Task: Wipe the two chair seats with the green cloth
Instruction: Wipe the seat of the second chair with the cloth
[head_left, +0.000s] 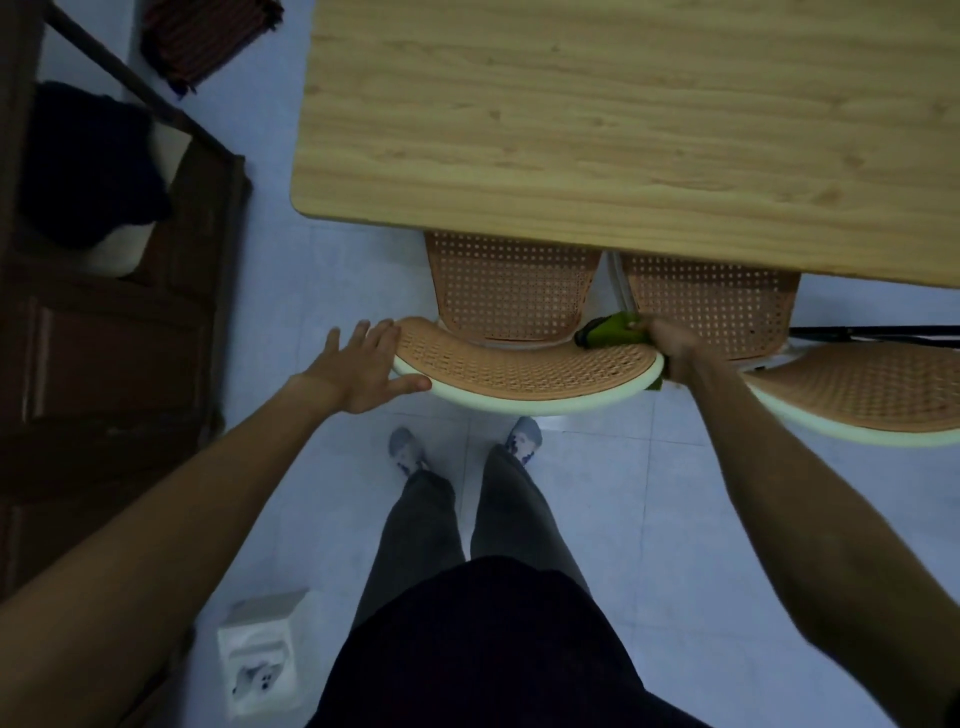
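Right now my left hand (363, 371) lies flat and spread on the left end of the near backrest (524, 371), fingers loose, thumb over the pale rim, gripping nothing. I judge it is there to steady the chair, or to get ready to draw it back, since both chairs are pushed in under the table (623, 119). My right hand (670, 340) is closed around the cloth (610, 332), which is bunched into a green wad. It sits at the right end of that backrest, just at the gap between the two chairs, with a scrap of green showing below my wrist.

The left seat (511, 288) and the right seat (709, 306) are only partly in view; the table edge covers their far halves. So there is little room to sweep across them as they stand. Wiping the whole seat would, I think, mean pulling each chair out towards me first. Behind the chairs the floor (675, 519) is open, apart from my own feet close to the left chair and a small white box (265, 654) lower left, well clear. A dark cabinet (104, 364) stands to the left, near enough to limit swinging that chair sideways. The second backrest (862, 387) almost meets the first one, so the chairs would have to come straight back.
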